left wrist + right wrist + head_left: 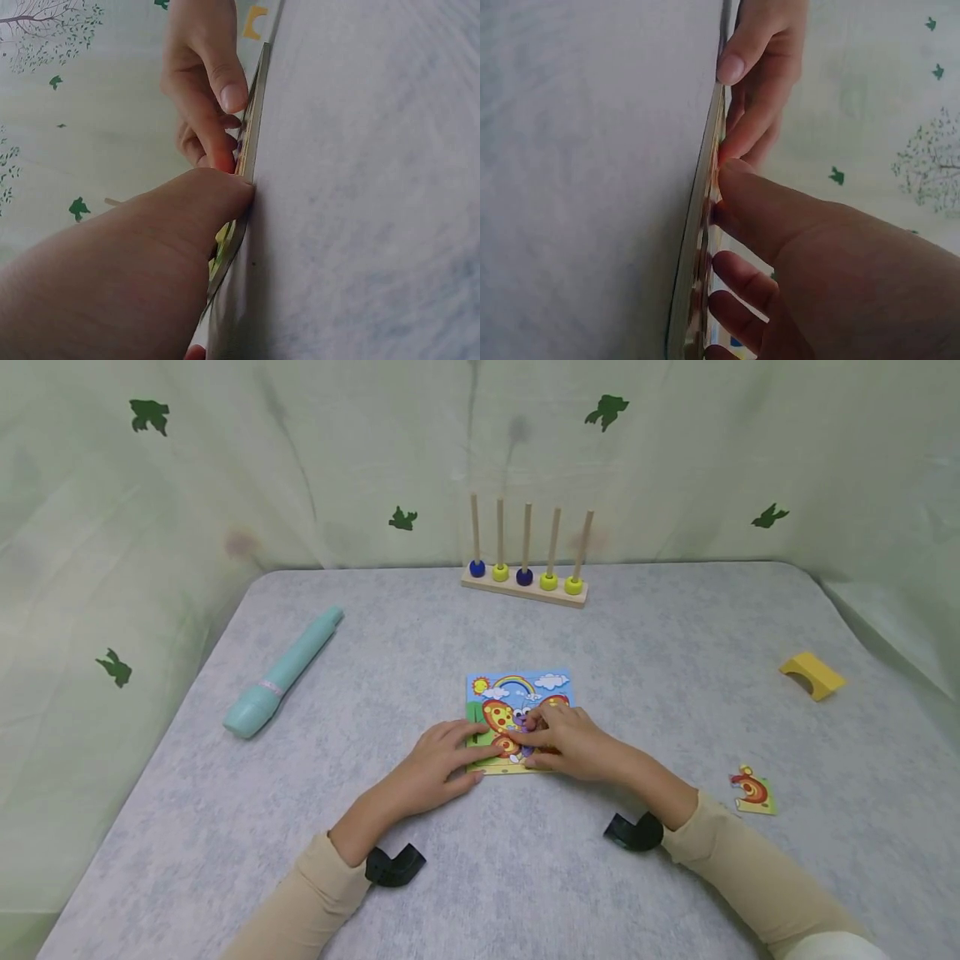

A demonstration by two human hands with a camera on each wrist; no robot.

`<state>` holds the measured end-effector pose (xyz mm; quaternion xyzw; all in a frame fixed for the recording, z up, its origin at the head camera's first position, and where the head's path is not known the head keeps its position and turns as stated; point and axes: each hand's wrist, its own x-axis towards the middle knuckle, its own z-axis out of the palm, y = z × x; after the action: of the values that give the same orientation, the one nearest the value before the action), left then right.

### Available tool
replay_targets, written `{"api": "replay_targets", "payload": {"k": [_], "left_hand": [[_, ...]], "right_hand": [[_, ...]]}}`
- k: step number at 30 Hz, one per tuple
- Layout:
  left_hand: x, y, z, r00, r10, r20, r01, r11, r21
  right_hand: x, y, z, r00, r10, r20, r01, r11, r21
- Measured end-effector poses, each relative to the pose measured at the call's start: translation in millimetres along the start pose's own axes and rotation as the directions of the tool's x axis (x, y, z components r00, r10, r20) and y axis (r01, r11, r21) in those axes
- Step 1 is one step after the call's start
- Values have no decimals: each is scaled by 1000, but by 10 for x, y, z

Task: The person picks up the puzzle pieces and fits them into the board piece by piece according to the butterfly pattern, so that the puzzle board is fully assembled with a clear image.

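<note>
A butterfly jigsaw puzzle (517, 683) in a flat board lies on the table in front of the person, with a sun, a rainbow and clouds along its top. The left hand (438, 768) rests on the board's left side, fingers spread and reaching over the picture, thumb at the near edge. From the right, the right hand (573, 743) presses its index finger and thumb on the middle of the picture; its other fingers bend above the surface. Both hands hide part of the butterfly. A loose puzzle piece (755, 792) with a red and orange pattern lies apart, right of the right forearm.
A teal toy microphone (288, 668) lies at the left. At the back stands a wooden peg stand (525, 588) with blue and yellow beads on upright rods. A yellow arch block (813, 675) is at the far right. Fabric curtain (360, 452) hangs behind the table.
</note>
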<state>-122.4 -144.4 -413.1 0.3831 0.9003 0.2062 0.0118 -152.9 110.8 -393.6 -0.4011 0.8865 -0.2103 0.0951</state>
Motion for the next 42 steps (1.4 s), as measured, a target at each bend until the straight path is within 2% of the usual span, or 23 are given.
{"api": "replay_targets", "payload": {"k": [4, 7, 12, 17, 19, 24, 28, 34, 38, 42], "left_hand": [[-14, -7, 1, 1000, -21, 10, 21, 1000, -5], [-20, -15, 8, 1000, -28, 11, 29, 1000, -11], [-23, -19, 24, 1000, -24, 3, 24, 1000, -11], [-19, -25, 36, 1000, -15, -8, 15, 1000, -13], [-15, -23, 34, 1000, -8, -15, 8, 1000, -12], [-6, -12, 25, 1000, -3, -19, 3, 1000, -2], [-1, -13, 22, 1000, -2, -24, 2, 1000, 1], [4, -8, 15, 1000, -7, -25, 7, 1000, -2], [6, -7, 12, 1000, -15, -13, 15, 1000, -7], [6, -2, 10, 1000, -25, 1, 25, 1000, -12]], "right_hand": [[-56, 0, -3, 998, 1, 64, 2, 999, -45], [-105, 21, -22, 998, -12, 63, 10, 1000, 28], [-255, 42, -174, 999, -8, -33, 14, 979, 205], [-577, 38, -405, 990, 81, -119, -49, 966, 252], [-744, 55, -476, 979, 131, -154, -91, 965, 245], [-1189, 134, -580, 936, 226, -271, -161, 956, 244], [-1534, 213, -596, 899, 306, -314, -212, 930, 300], [-1929, 379, -492, 843, 475, -252, -369, 852, 371], [-2073, 480, -415, 835, 511, -207, -429, 838, 338], [-2183, 607, -338, 837, 520, -168, -455, 833, 314]]}}
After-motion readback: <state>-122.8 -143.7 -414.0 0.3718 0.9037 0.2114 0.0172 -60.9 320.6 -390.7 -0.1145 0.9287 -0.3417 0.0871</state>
